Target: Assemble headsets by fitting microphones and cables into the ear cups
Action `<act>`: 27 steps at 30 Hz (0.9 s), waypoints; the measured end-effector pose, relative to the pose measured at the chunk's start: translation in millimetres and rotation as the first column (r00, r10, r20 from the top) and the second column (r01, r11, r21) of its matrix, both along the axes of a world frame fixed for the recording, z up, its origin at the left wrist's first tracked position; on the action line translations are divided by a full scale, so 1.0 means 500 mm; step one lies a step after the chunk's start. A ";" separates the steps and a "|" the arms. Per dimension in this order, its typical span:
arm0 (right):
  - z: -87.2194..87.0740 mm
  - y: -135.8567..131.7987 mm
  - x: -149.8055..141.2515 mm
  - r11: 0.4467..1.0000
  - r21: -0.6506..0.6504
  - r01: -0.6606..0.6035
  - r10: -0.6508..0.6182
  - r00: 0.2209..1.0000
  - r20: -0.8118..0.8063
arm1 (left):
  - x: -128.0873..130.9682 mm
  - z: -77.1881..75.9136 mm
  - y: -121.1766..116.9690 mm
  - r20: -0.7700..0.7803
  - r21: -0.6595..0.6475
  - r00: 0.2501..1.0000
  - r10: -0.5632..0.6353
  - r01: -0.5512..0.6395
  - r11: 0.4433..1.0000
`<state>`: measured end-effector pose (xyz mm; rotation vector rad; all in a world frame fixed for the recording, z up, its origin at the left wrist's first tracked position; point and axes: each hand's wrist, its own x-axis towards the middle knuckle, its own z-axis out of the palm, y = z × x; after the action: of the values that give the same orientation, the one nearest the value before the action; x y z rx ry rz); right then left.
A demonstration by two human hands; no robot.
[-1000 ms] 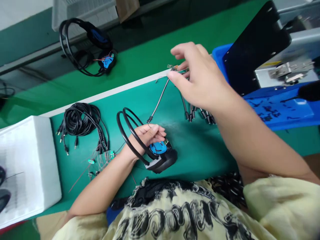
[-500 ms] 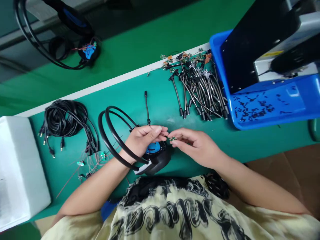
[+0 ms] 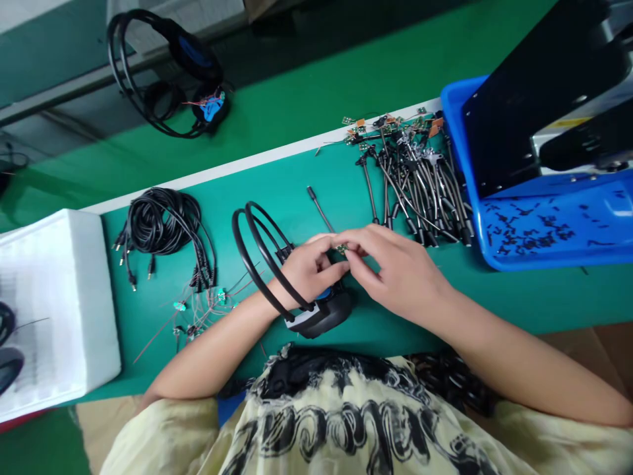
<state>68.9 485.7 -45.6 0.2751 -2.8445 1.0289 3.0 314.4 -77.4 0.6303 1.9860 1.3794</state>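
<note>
Green, tiny circuit board (image 3: 341, 249) is pinched in your right hand (image 3: 395, 264), just beside your curled left hand (image 3: 310, 267); can't tell that one's grip. Slim dark rod (image 3: 321, 210) points away from you.

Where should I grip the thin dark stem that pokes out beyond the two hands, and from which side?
Probably the middle of the visible stem, pinched from the far side: it is slim, and its thicker tip points away from the left hand and right hand, which hide its near end.
</note>
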 end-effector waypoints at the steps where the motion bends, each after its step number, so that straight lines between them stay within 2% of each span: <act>1: -0.001 -0.001 0.000 1.000 0.017 0.018 -0.018 1.000 -0.008 | 0.000 0.002 -0.003 0.084 0.021 0.996 0.004 -0.006 1.000; 3: -0.004 -0.002 0.002 0.999 0.020 0.042 -0.042 0.999 0.002 | 0.001 0.010 -0.011 0.172 0.063 0.984 0.048 -0.059 0.996; 4: -0.006 -0.002 0.004 0.999 0.002 0.043 -0.043 0.999 0.025 | 0.002 0.013 -0.017 0.133 0.082 0.989 0.066 -0.077 0.994; 6: -0.011 -0.004 0.007 0.996 -0.078 0.042 -0.033 0.994 0.104 | 0.006 0.014 -0.029 -0.120 0.097 0.990 0.079 -0.067 0.993; 8: -0.018 -0.006 0.010 0.979 -0.194 0.068 -0.027 0.978 0.206 | 0.012 0.009 -0.043 -0.417 0.065 0.908 0.050 -0.025 0.998; 9: -0.022 -0.008 0.012 0.964 -0.251 0.089 -0.023 0.966 0.256 | 0.016 0.004 -0.050 -0.513 0.042 0.858 0.024 -0.003 0.999; 11: -0.030 -0.011 0.017 0.930 -0.343 0.130 -0.004 0.939 0.345 | 0.025 -0.007 -0.062 -0.603 0.015 0.798 -0.003 0.016 1.000; 14: -0.041 -0.014 0.027 0.894 -0.416 0.164 0.031 0.906 0.423 | 0.037 -0.019 -0.076 -0.626 0.028 0.780 -0.023 0.052 0.998; 17: -0.051 -0.016 0.035 0.877 -0.447 0.176 0.049 0.892 0.449 | 0.045 -0.023 -0.084 -0.595 0.065 0.803 -0.034 0.090 0.994; 22: -0.062 -0.022 0.037 0.860 -0.481 0.169 0.080 0.887 0.454 | 0.046 -0.025 -0.086 -0.586 0.024 0.809 -0.046 0.075 0.997; 27: -0.063 -0.007 0.042 0.844 -0.524 0.113 0.140 0.897 0.420 | 0.043 -0.031 -0.090 -0.603 0.026 0.793 -0.082 0.123 0.992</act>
<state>89.8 482.2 -77.1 -0.0009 -2.7307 2.0672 24.4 269.3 -93.1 1.3251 2.3443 1.2755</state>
